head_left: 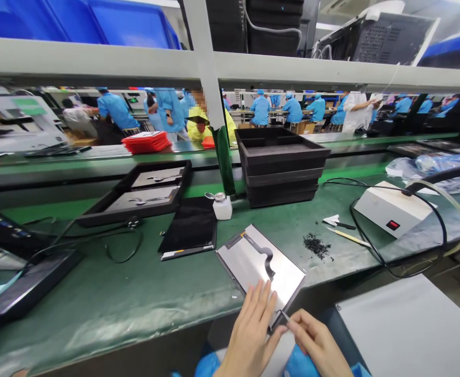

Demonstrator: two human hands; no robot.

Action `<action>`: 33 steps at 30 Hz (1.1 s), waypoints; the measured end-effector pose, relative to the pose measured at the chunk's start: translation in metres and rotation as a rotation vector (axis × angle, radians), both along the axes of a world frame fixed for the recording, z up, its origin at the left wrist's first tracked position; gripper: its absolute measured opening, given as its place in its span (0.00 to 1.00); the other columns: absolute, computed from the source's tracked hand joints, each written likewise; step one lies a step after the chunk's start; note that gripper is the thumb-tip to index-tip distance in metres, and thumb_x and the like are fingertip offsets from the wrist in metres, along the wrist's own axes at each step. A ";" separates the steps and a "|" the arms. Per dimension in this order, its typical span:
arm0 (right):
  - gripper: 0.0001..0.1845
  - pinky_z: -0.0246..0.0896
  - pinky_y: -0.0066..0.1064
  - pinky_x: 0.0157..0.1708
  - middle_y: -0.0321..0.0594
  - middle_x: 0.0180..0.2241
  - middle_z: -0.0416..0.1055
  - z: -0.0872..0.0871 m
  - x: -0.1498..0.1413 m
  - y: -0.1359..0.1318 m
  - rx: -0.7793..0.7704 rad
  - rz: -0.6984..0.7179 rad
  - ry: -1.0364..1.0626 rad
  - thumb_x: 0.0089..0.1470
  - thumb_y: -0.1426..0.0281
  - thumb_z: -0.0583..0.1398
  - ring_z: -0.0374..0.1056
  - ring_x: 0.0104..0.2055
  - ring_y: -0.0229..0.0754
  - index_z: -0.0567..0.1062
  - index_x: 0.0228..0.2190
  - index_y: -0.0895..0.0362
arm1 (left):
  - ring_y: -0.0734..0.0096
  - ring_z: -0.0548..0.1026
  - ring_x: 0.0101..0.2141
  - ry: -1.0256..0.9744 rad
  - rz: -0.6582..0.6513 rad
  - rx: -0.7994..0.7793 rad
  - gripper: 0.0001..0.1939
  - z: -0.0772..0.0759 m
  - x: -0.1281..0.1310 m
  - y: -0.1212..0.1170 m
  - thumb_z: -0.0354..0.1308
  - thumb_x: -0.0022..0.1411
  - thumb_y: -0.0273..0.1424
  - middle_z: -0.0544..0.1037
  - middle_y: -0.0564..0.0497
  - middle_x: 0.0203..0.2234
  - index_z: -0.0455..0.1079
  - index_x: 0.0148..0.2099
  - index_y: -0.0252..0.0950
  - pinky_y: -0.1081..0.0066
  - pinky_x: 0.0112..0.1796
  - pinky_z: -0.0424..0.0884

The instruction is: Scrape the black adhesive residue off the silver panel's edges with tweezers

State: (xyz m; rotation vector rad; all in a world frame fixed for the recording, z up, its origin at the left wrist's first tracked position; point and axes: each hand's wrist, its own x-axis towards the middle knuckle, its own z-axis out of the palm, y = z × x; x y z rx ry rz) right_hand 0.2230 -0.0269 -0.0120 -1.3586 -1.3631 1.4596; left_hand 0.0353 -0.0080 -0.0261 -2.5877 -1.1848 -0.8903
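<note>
A silver-backed display panel (288, 272) with a dark curved flex cable (268, 256) lies tilted at the bench's front edge, its near corner reaching over it. My left hand (253, 324) rests on the panel's near part, fingers stretched out and flat. Beside it, my right hand (316, 337) pinches thin metal tweezers (285, 315), whose tip is at the panel's near edge by a small dark strip. Most of the tweezers is hidden in my fingers. Right of the panel is a pile of small black scraps (316, 246).
Black panels (192, 225) and a white dispenser bottle (222, 207) stand behind left, near a black tray (108, 214) of panels. Stacked black trays (282, 173) stand at the back. A yellow-handled knife (347, 236) and a cabled white box (390, 207) are right. Co-workers sit beyond.
</note>
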 end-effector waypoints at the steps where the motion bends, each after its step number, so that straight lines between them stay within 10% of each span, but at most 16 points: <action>1: 0.28 0.52 0.28 0.27 0.29 0.19 0.58 -0.001 0.000 -0.001 0.012 0.020 -0.017 0.56 0.42 0.56 0.55 0.24 0.37 0.68 0.25 0.55 | 0.49 0.62 0.63 0.004 0.005 0.016 0.26 0.000 -0.002 -0.001 0.50 0.72 0.31 0.66 0.36 0.62 0.53 0.68 0.29 0.51 0.56 0.69; 14: 0.35 0.33 0.26 0.17 0.24 0.14 0.50 -0.013 -0.019 -0.009 -0.221 0.081 0.197 0.47 0.35 0.58 0.40 0.16 0.30 0.70 0.28 0.57 | 0.54 0.65 0.62 -0.092 -0.083 -0.040 0.23 0.011 -0.031 -0.006 0.55 0.70 0.32 0.72 0.38 0.57 0.62 0.64 0.31 0.54 0.58 0.67; 33: 0.35 0.34 0.26 0.16 0.23 0.12 0.50 -0.006 -0.008 -0.002 -0.252 0.007 0.257 0.43 0.36 0.62 0.41 0.15 0.30 0.71 0.26 0.58 | 0.54 0.67 0.61 -0.127 -0.078 -0.045 0.23 0.007 -0.030 -0.006 0.56 0.68 0.30 0.73 0.38 0.57 0.63 0.63 0.32 0.52 0.57 0.68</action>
